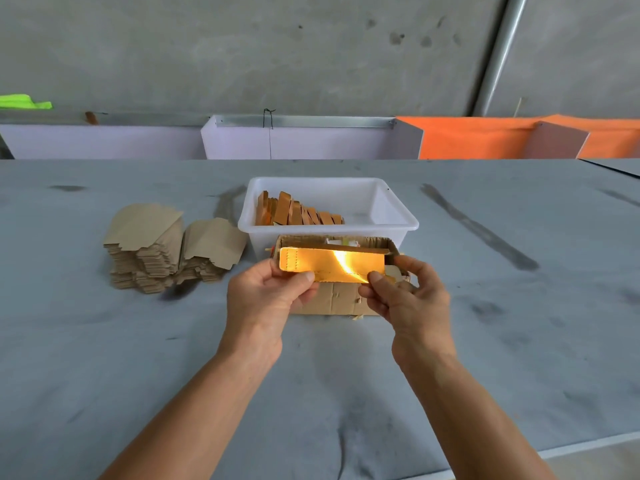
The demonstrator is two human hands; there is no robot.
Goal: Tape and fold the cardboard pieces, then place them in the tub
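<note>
— What is sitting between the hands?
— A gold cardboard piece (332, 264), long and flat, is catching the light, its shiny face turned up. The left hand (266, 299) is pinching its left end, the right hand (401, 296) its lower right edge.
— And the tub?
— The white tub (398, 221) is standing just behind, holding a row of folded pieces (298, 213) leaning on edge along its left side.
— Any blanks waiting?
— Two stacks of plain brown cardboard pieces (166, 251) are lying left of the tub, side by side.
</note>
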